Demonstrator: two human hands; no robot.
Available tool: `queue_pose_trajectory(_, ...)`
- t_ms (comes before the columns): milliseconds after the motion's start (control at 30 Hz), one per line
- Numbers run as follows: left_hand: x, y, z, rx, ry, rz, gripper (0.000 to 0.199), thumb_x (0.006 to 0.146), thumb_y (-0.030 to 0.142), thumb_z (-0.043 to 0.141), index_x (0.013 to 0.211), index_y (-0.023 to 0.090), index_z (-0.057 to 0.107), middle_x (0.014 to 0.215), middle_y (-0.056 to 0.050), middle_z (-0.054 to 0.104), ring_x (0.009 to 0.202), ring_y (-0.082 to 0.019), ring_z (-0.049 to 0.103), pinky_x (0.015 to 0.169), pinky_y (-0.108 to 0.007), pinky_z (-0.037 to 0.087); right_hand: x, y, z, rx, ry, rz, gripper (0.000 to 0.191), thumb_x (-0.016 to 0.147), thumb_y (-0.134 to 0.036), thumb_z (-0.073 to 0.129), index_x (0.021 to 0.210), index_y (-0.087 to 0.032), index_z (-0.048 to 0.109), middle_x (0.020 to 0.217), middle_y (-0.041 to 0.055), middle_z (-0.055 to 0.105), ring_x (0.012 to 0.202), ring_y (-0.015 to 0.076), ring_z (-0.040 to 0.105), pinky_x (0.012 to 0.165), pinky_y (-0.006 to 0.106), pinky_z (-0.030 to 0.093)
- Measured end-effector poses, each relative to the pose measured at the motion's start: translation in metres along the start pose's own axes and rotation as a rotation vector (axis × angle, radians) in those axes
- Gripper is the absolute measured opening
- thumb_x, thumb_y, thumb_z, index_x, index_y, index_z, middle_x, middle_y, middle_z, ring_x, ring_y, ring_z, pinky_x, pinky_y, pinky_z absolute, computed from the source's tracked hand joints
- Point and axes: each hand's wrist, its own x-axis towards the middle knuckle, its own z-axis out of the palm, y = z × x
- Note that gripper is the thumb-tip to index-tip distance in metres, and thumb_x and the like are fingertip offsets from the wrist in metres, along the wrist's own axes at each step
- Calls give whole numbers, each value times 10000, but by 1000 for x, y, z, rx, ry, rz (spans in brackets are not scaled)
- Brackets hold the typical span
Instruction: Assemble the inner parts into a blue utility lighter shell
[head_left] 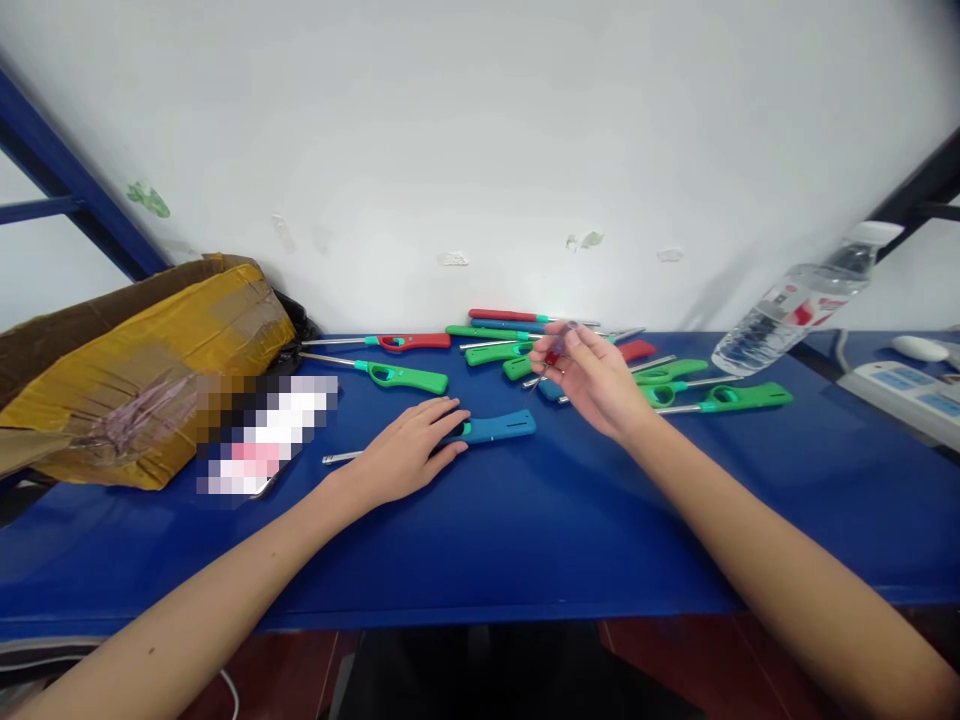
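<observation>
A blue long-nosed gas lighter [501,428] lies on the blue table, its metal tube pointing left. My left hand [409,445] rests palm down over its middle, fingers curled onto the trigger part and hiding it. Raised to the right, my right hand [589,375] pinches a small see-through piece with dark red in it [556,350]; its exact kind is unclear. Behind and beneath that hand lies a loose pile of lighters, including a green lighter [750,397] and a red lighter [506,315]. Left of the pile are another red lighter [412,342] and a green lighter [409,378].
A cardboard box wrapped in yellow tape [225,345] stands at the left, with a blurred-out flat object [262,445] beside it. At the right stand a water bottle [787,310] and a white power strip [907,395]. A white wall [480,150] closes off the back.
</observation>
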Motion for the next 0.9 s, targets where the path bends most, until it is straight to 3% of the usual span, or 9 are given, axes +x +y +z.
queue_pose_trajectory(633, -3, -7, -1, -56, 11, 11, 463, 999, 415, 483, 1410, 204, 493, 1447, -113, 518, 1369, -274, 455, 1132, -454, 408, -7, 7, 2, -144, -140, 16, 197, 902, -415, 654, 993, -244, 690, 901, 12, 657, 816, 142, 644, 759, 298, 543)
queue_pose_trajectory(900, -3, -6, -3, -51, 22, 27, 446, 1001, 409, 479, 1388, 190, 516, 1436, -114, 526, 1350, -274, 474, 1125, -450, 417, -9, 8, 3, -235, -220, -41, 236, 902, -461, 637, 962, -233, 650, 805, 4, 590, 744, 151, 572, 732, 302, 491)
